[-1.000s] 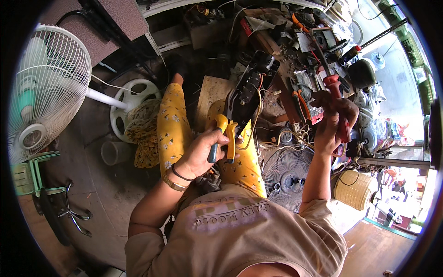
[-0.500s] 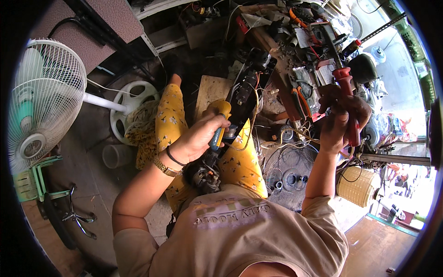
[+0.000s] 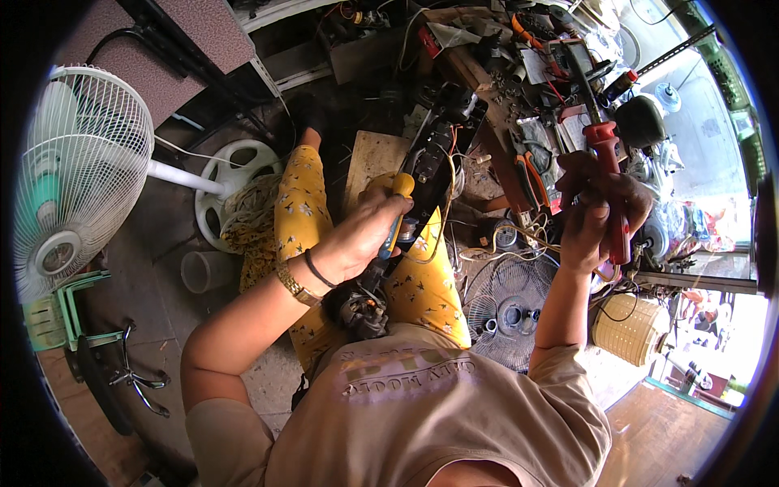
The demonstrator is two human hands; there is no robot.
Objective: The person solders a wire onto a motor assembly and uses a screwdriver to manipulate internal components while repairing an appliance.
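Far left: white pedestal fan [image 3: 77,174], standing well apart from the work and, likely, just parked out of the way. Across the middle: legs in yellow flowered trousers [image 3: 300,203], stretched out to serve as a rest. Along the lap, from knee toward belly: long black appliance body [image 3: 434,154], laid lengthwise, probably so both ends stay within reach; at its near end, a motor with copper windings [image 3: 361,308], close against the shirt. Beyond the knees: cluttered workbench [image 3: 495,166], tools strewn within arm's length. On the floor by the right elbow: round fan guard [image 3: 507,300], beside a yellowish basket-like cover [image 3: 629,329]. Left hand [image 3: 357,239]: closed in a fist around a yellow-handled screwdriver [image 3: 398,203], shaft angled down toward the appliance body, seemingly for pressing into it. Right hand [image 3: 596,215]: raised off the lap, fingers wrapped around a red-handled tool [image 3: 608,162], held upright clear of the wiring. Against a second ago: left fist a little higher along the appliance, more of the yellow handle showing above it; right hand lifted slightly and further right, same clasp on the red handle; appliance body much where it lay.
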